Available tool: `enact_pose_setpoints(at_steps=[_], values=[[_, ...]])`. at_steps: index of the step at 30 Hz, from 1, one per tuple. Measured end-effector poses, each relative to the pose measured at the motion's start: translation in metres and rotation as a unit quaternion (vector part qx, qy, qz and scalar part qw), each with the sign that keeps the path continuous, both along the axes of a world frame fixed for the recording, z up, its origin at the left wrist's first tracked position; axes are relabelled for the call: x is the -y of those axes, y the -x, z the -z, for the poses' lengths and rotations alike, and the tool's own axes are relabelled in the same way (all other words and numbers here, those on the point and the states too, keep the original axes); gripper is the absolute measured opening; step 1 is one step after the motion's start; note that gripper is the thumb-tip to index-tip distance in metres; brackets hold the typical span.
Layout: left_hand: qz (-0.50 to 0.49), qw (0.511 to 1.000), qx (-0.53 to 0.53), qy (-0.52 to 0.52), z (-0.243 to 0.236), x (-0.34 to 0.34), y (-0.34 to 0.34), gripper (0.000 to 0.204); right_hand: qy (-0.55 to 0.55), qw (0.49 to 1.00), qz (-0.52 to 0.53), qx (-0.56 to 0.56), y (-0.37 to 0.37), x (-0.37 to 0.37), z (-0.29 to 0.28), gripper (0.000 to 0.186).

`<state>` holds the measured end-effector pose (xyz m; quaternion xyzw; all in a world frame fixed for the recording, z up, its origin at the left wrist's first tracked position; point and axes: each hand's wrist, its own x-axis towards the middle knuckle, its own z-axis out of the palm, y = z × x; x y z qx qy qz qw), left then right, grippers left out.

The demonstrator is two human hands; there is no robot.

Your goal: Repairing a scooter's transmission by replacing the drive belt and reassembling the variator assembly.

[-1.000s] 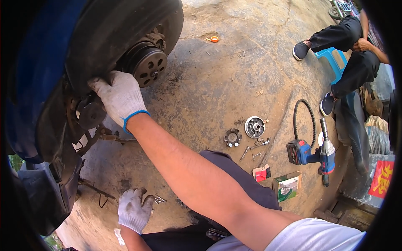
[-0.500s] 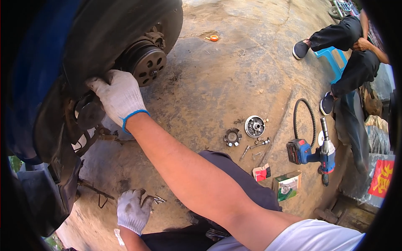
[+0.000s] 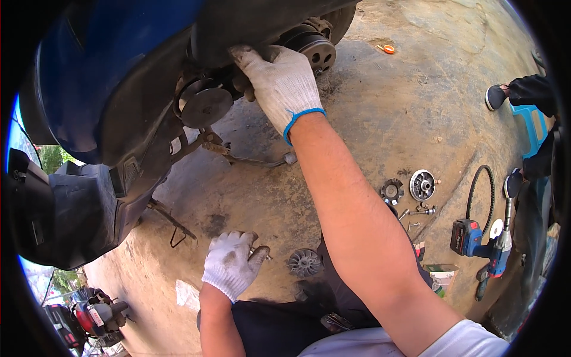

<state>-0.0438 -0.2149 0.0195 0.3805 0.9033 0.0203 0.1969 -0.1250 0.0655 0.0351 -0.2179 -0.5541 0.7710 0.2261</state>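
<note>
My right hand point(image 3: 282, 89), in a white knit glove with a blue cuff, reaches under the black lower bodywork of a blue scooter point(image 3: 148, 71). Its fingers curl against the dark parts there; what they grip is hidden. Close by are a slotted metal pulley point(image 3: 319, 55) and a round dark disc point(image 3: 207, 107). My left hand point(image 3: 232, 262), in a soiled white glove, hangs low over the floor with fingers loosely bent and thumb apart. Beside its thumb, small metal bolts point(image 3: 267, 257) are partly covered. A finned metal disc point(image 3: 304, 262) lies to its right.
Right of my arm lie a toothed black ring point(image 3: 392, 191), a round metal plate point(image 3: 423, 185), a drive belt point(image 3: 479, 193) and a blue cordless impact wrench point(image 3: 493, 250). A person's shoe point(image 3: 495, 97) and a blue stool point(image 3: 530, 128) are at far right. Machinery point(image 3: 92, 318) stands lower left.
The view has swung left, so the floor and scooter appear shifted rightward, and the finned disc now shows. My right hand stays at the scooter's underside; my left hand remains by the bolts.
</note>
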Motion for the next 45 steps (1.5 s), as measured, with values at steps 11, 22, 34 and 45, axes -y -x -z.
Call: enact_pose_setpoints(at_steps=[11,22,34,45], values=[[-0.004,1.000,0.001,0.011,0.000,0.003,0.003,0.031,-0.009,1.000,0.014,-0.004,0.003,0.002,0.003,0.039],[-0.009,1.000,-0.004,0.024,-0.001,0.006,0.001,0.030,0.004,1.000,0.003,-0.019,0.006,0.002,-0.002,0.040],[-0.002,1.000,-0.002,0.021,0.003,0.003,0.000,0.034,0.027,0.999,0.004,-0.031,0.005,-0.004,0.008,0.037],[0.001,0.999,0.000,0.047,0.003,0.001,0.001,0.034,-0.016,0.999,0.019,-0.031,0.009,-0.004,0.012,0.038]])
